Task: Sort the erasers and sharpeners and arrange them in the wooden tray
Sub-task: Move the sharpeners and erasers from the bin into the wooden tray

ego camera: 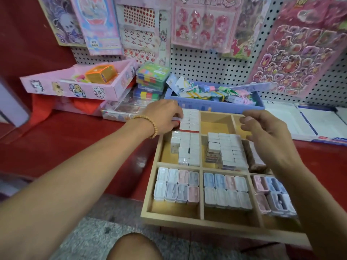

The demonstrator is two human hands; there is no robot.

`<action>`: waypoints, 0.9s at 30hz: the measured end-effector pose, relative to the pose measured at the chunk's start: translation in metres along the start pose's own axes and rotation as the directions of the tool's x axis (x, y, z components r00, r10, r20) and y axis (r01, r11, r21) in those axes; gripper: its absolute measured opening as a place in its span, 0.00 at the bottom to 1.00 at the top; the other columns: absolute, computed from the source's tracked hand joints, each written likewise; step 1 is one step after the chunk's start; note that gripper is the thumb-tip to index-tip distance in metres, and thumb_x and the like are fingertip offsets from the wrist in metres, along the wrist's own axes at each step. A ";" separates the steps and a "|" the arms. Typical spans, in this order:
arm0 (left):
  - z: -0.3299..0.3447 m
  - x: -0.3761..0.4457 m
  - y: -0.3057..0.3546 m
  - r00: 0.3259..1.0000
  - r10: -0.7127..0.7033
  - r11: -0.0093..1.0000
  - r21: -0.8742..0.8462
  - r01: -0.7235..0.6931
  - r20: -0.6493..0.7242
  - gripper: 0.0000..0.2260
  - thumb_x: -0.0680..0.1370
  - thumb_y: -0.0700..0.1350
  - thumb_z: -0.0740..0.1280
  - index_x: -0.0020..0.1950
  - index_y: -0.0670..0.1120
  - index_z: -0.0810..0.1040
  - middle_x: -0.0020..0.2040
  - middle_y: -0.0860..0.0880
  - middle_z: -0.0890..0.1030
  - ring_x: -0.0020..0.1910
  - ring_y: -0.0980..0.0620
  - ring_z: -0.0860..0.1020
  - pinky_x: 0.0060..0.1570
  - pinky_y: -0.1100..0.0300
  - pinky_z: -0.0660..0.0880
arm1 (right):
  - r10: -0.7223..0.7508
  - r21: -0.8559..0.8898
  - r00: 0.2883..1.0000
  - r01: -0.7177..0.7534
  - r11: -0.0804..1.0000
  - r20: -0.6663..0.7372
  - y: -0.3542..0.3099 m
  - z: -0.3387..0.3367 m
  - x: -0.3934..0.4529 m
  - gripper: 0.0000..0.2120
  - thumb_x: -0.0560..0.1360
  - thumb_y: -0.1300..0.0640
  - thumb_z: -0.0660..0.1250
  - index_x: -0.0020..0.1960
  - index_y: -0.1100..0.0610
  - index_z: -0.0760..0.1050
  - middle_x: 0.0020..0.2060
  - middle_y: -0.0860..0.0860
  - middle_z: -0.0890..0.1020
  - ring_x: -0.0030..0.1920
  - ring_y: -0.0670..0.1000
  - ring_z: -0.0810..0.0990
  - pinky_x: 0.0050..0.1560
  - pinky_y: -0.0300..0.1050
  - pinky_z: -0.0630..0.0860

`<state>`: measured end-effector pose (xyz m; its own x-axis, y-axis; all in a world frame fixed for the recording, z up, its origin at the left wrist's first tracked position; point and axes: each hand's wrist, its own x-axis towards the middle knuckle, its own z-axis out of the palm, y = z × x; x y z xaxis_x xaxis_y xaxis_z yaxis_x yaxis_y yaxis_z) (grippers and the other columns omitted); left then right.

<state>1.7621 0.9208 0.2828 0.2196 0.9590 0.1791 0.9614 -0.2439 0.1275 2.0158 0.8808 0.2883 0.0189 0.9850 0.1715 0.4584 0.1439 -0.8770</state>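
At the bottom of the frame I see a bare knee [134, 246] over grey speckled flooring. Just above it, at lower right, the pale wooden tray with square compartments [201, 186] rests on the red shelf surface [78, 147], its near edge hanging out past the shelf.

The tray's nearest row holds pastel plastic sharpeners in white, blue, pink and grey [177, 185], packed side by side in all three compartments. The middle row holds stacks of small white wrapped erasers [187, 148], standing in tight columns; the right-hand compartment there is partly hidden behind my right forearm.

My right hand [266, 132] hovers above the middle and far rows at centre right, fingers loosely curled and holding nothing. My left hand [165, 115], with a beaded wooden bracelet [150, 126] at the wrist, reaches to the far left compartment and pinches the left edge of a flat white block of erasers [189, 120] that sits at that corner of the tray. The far middle compartment shows bare wood.

Behind the tray sits a blue plastic bin of mixed stationery [216, 98]. To the upper left lies a tilted pink cardboard box with cartoon stickers [75, 83]. A white pegboard hung with sticker sheets [206, 66] fills the top.
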 end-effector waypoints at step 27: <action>-0.058 -0.076 0.107 0.997 -0.075 0.715 -0.697 0.051 -0.004 0.04 0.78 0.45 0.68 0.52 0.51 0.81 0.48 0.55 0.82 0.44 0.58 0.81 0.49 0.62 0.76 | 0.002 0.010 0.984 -0.001 1.000 -0.176 -0.019 -0.098 -0.091 0.11 0.81 0.54 0.63 0.62 0.51 0.77 0.49 0.46 0.83 0.50 0.44 0.80 0.54 0.44 0.75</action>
<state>1.8383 0.8139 0.3391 0.1460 0.9740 0.1733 0.5832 -0.2262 0.7802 2.0927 0.7790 0.3337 0.1757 0.9533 0.2455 0.4496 0.1441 -0.8815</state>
